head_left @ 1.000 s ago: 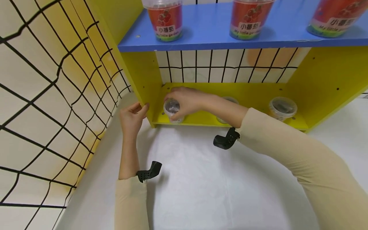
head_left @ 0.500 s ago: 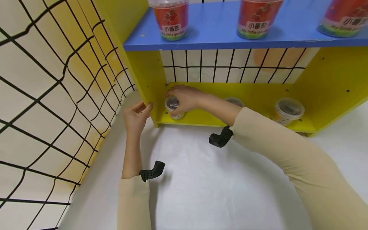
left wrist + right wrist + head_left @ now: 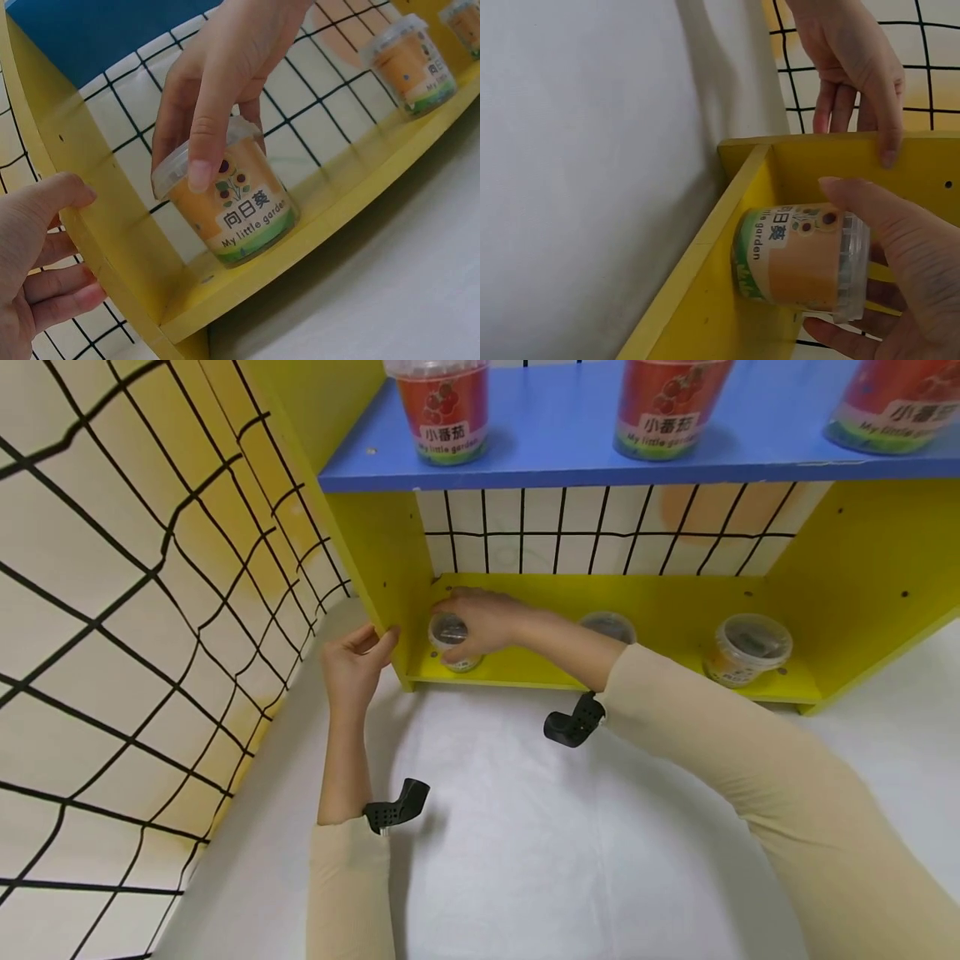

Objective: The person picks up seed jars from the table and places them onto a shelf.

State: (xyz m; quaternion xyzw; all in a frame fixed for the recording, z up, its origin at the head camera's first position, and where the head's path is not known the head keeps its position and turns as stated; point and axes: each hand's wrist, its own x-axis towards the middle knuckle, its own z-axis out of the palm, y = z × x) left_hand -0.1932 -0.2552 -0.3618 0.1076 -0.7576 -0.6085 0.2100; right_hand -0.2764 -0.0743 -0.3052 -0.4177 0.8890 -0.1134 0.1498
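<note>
At the left end of the yellow lower shelf stands a lidded plastic cup with an orange and green sunflower label. My right hand grips it from above near the lid, the thumb on the label side in the left wrist view and the fingers around the far side. The cup's base sits on the board. My left hand holds the front edge of the shelf's yellow left side panel, thumb on the inner face and fingers outside.
Two similar cups stand farther right on the lower shelf: a middle cup, partly behind my right forearm, and a right cup. Red tomato-label cups line the blue upper shelf. Black wire grid rises at the left.
Both hands keep their holds on the cup and side panel. Since the first frame the view has shifted slightly, and the right forearm has swung a little left; it has barely moved since the second.
</note>
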